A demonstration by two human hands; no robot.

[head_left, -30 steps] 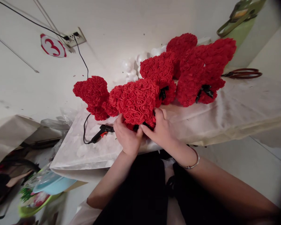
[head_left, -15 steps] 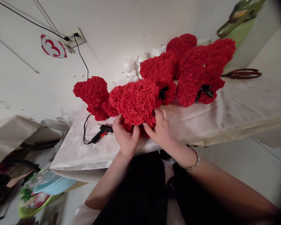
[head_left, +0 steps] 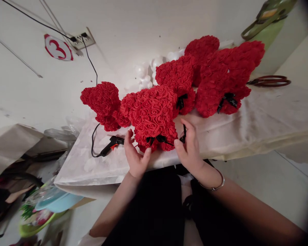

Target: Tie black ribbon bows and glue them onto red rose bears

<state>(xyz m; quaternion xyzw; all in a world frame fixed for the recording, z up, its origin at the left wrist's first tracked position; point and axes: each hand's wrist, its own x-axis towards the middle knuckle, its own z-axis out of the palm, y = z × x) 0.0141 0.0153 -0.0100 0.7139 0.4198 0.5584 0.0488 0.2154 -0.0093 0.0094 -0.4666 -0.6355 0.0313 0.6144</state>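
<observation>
A red rose-covered bear (head_left: 152, 109) stands at the table's front edge, a black ribbon bow (head_left: 160, 139) low on its front. On the bear's left side is my left hand (head_left: 137, 155), fingers apart and holding nothing. To the right of the bear, my right hand (head_left: 190, 147) pinches a black ribbon end (head_left: 184, 134) that runs from the bow. A black glue gun (head_left: 111, 145) with an orange trigger lies just left of my left hand, its nozzle end hidden behind the fingers.
Another red bear (head_left: 102, 104) stands back left; several more (head_left: 228, 75) stand at right. White foam bears (head_left: 143, 75) are by the wall. Scissors (head_left: 270, 81) lie far right. A blue basin (head_left: 59, 201) is below the table at left, near a person's arm (head_left: 19, 194).
Both hands have moved off the bear's front, my right hand drawing right with the ribbon end. My left hand has opened, and the bow now shows.
</observation>
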